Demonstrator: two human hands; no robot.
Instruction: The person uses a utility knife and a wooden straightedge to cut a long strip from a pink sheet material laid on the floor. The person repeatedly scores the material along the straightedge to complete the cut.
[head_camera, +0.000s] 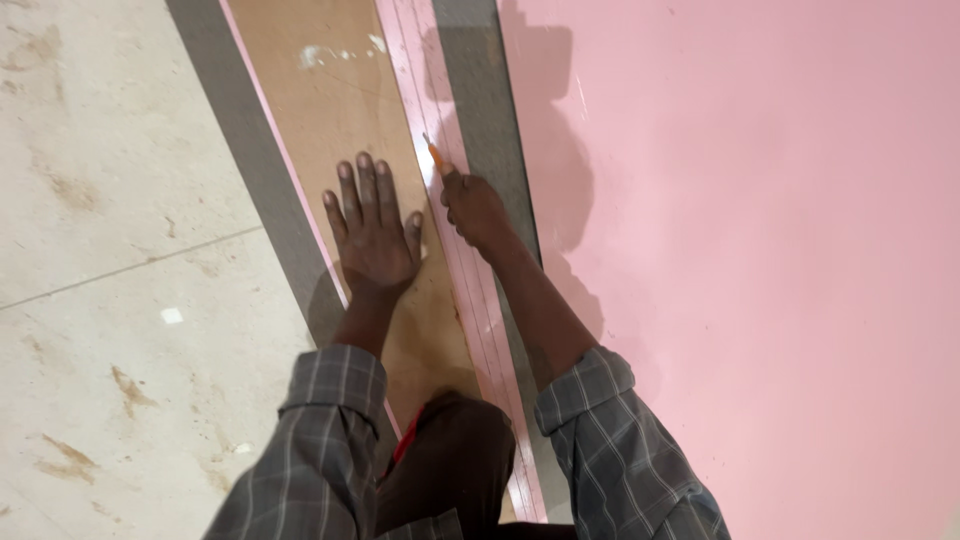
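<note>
My left hand (372, 228) lies flat, fingers spread, on a long brown board (330, 110) that runs away from me. My right hand (474, 208) is closed around an orange-handled knife (434, 155), whose blade tip touches a narrow pink strip (410, 70) along the board's right edge. The strip carries fine lengthwise lines. My knee shows below, resting on the board.
A large pink sheet (760, 250) covers the right side. A grey band (485, 110) lies between it and the strip; another grey band (250, 170) borders the board's left. Stained pale floor tiles (110, 250) fill the left.
</note>
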